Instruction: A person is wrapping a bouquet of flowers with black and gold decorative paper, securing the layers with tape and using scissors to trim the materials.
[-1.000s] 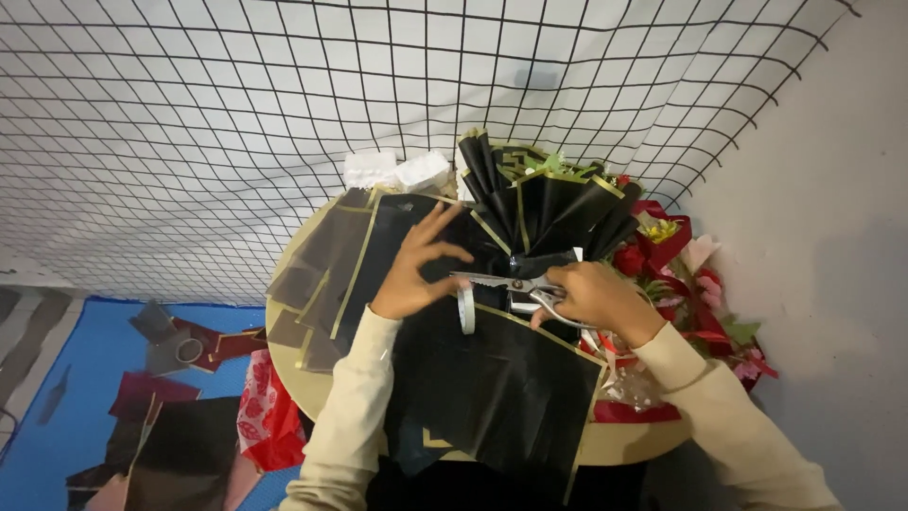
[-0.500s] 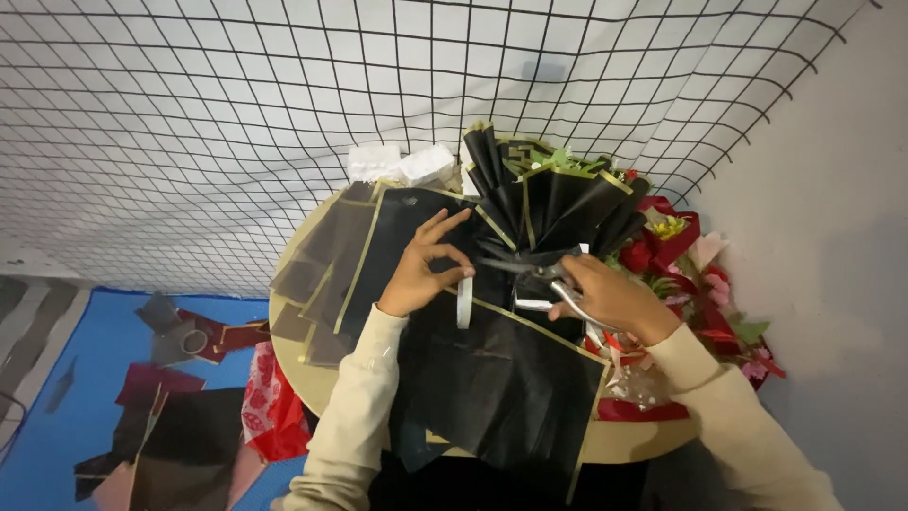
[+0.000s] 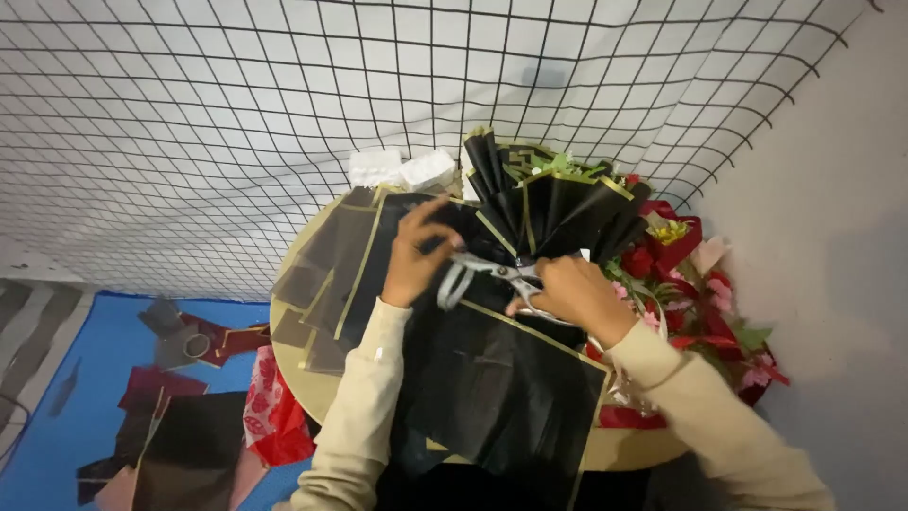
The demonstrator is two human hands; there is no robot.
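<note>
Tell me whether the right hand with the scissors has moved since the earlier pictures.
Cannot tell for sure. The right hand holding the silver scissors sits at the neck of the black-wrapped bouquet as before; the head camera shifts, so any move is slight.

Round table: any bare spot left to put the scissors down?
Hardly: round table shows bare only along its left rim beside the translucent sheets and a front strip by the right sleeve. Black wrapping paper, bouquet, red flowers crowd everything else.
</note>
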